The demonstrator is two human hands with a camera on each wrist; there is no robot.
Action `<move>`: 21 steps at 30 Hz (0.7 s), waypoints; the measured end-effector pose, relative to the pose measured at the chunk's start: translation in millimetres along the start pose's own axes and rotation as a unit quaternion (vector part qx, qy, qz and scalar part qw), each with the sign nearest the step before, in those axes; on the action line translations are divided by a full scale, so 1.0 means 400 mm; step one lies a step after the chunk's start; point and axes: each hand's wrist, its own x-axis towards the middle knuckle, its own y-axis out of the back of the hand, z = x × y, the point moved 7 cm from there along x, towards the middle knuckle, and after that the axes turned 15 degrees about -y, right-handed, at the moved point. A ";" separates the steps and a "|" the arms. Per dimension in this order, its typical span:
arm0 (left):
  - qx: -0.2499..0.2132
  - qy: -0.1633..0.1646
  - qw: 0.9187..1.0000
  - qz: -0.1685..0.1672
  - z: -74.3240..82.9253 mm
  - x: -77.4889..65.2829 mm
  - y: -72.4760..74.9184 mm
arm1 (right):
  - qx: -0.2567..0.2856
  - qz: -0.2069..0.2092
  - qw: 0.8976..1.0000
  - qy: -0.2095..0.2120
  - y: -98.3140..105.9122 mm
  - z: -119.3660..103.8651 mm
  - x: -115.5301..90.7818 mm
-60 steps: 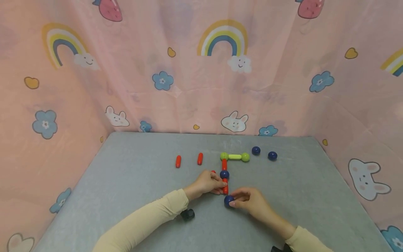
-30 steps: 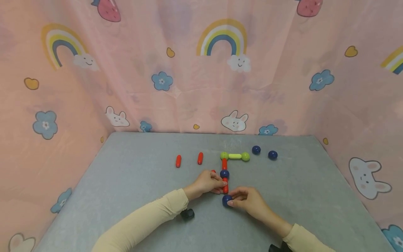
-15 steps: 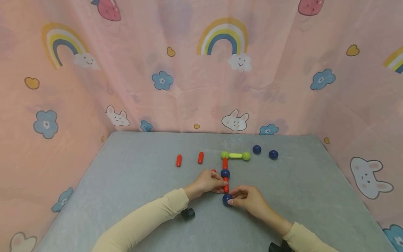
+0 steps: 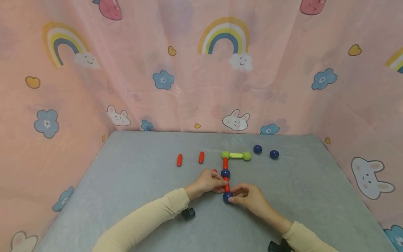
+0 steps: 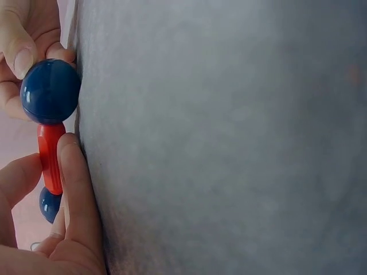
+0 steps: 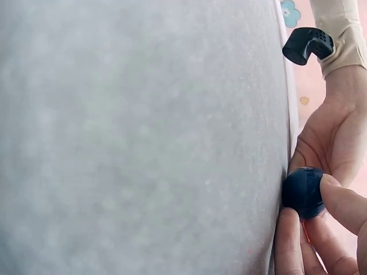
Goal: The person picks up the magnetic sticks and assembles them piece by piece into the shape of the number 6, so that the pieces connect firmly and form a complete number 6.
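Observation:
My left hand (image 4: 207, 182) pinches a red rod (image 5: 50, 157) between thumb and fingers. With thumb and fingertips my right hand (image 4: 251, 199) grips a blue ball (image 5: 50, 91), which sits against the near end of that rod. At the rod's far end is another blue ball (image 4: 225, 173), and a second red rod (image 4: 225, 163) runs on from it to a green ball (image 4: 225, 155). A green rod (image 4: 236, 155) joins this ball to a green ball (image 4: 247, 156) on the right. In the right wrist view the held blue ball (image 6: 303, 192) mostly hides the red rod.
Two loose red rods (image 4: 179, 160) lie at the left back of the grey table (image 4: 135, 161); another red piece (image 4: 214, 170) shows partly behind my left hand. Two loose blue balls (image 4: 274, 154) are at the right back. A pink patterned curtain (image 4: 189, 98) surrounds the table.
My right hand has brought the blue ball forward, away from me, closing the small gap to the red rod's near end. The left hand stays in place on the rod.

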 end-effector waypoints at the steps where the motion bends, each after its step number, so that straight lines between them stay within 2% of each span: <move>1: 0.000 0.000 1.000 0.000 -0.001 0.001 0.000 | 0.001 0.001 1.000 -0.001 0.001 0.001 0.001; 21: 0.006 0.002 1.000 0.019 0.004 -0.008 0.002 | -0.001 -0.005 1.000 0.002 0.004 -0.001 0.007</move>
